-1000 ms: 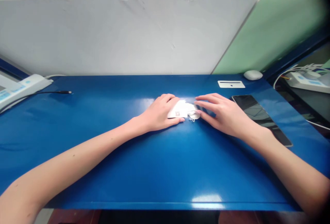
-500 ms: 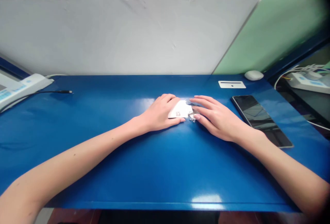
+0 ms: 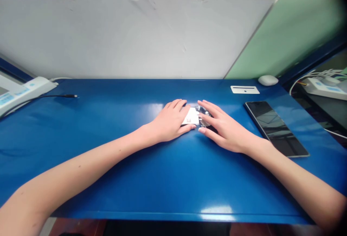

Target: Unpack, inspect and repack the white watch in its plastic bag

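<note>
A small white card (image 3: pixel 192 116) with a printed square code lies on the blue table in the middle of the view. Clear, shiny plastic (image 3: pixel 204 111) joins or lies against its right end; what is inside it I cannot make out. My left hand (image 3: pixel 173 119) rests over the card's left end, fingers stretched out, thumb along the near edge. From the right, my right hand (image 3: pixel 221 125) reaches over the plastic with its fingers spread, hiding part of it. Neither hand is closed round anything.
A dark-screened phone (image 3: pixel 276 129) lies right of my right hand. Behind it are a white slotted plate (image 3: pixel 245 89) and a white rounded case (image 3: pixel 268 80). A power strip (image 3: pixel 27 93) and black cable (image 3: pixel 54 96) sit at far left. A grey panel (image 3: pixel 121 37) stands behind the table.
My right hand's fingers have spread further over the plastic, its thumb shifting left and nearer to me. More shiny plastic shows between the fingers. The left hand stays over the card.
</note>
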Tool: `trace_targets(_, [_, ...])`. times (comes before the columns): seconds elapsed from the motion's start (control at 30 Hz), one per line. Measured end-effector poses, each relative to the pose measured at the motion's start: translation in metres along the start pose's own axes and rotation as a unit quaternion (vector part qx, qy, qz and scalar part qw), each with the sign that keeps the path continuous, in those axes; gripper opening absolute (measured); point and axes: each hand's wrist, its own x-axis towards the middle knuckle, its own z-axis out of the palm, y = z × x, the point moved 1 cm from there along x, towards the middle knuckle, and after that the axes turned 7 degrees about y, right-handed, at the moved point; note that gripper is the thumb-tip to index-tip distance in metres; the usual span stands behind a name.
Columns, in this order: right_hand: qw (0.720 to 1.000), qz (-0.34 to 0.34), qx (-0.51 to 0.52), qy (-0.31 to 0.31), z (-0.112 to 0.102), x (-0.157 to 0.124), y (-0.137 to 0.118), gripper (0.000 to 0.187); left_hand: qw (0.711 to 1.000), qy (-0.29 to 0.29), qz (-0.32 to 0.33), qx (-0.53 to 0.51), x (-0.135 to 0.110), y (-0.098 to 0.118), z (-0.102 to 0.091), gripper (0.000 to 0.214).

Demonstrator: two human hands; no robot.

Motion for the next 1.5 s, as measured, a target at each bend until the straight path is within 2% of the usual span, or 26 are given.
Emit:
trace_targets(0.13, [0.999,0.022,-0.029,0.027,-0.004,0.002,0.007,0.040,0.999,-0.030,-0.002,0.033,0.000,0.002,0.001,0.072])
trace_targets(0.3, [0.994,0.075,-0.059,0.060,-0.003,0.003,0.015,0.048,0.999,-0.036,0.004,0.040,0.001,0.001,0.003,0.075])
trace_targets(0.4, [0.992,0.089,-0.044,0.072,-0.004,0.003,0.016,0.041,0.998,-0.039,0.002,0.045,0.000,0.001,0.002,0.075])
trace_targets(0.5, [0.994,0.078,0.004,0.077,-0.005,0.002,0.013,0.033,0.998,-0.032,0.001,0.053,-0.001,0.001,0.003,0.074])
trace_targets(0.6, [0.994,0.057,0.039,0.081,-0.005,0.002,0.008,0.035,0.998,-0.023,0.005,0.057,-0.001,0.001,0.003,0.073])
trace_targets(0.97, [0.996,0.032,0.045,0.068,-0.001,0.001,0.003,0.034,0.998,-0.018,0.001,0.055,-0.002,0.001,0.003,0.073])
trace_targets(1.23, [0.995,0.041,0.035,0.084,0.003,0.001,0.001,0.035,0.998,-0.013,0.003,0.063,-0.001,0.002,0.004,0.073])
trace_targets(1.5, [0.988,0.085,0.088,0.092,0.002,0.000,-0.001,0.032,0.998,-0.024,0.008,0.063,-0.002,0.002,0.002,0.073])
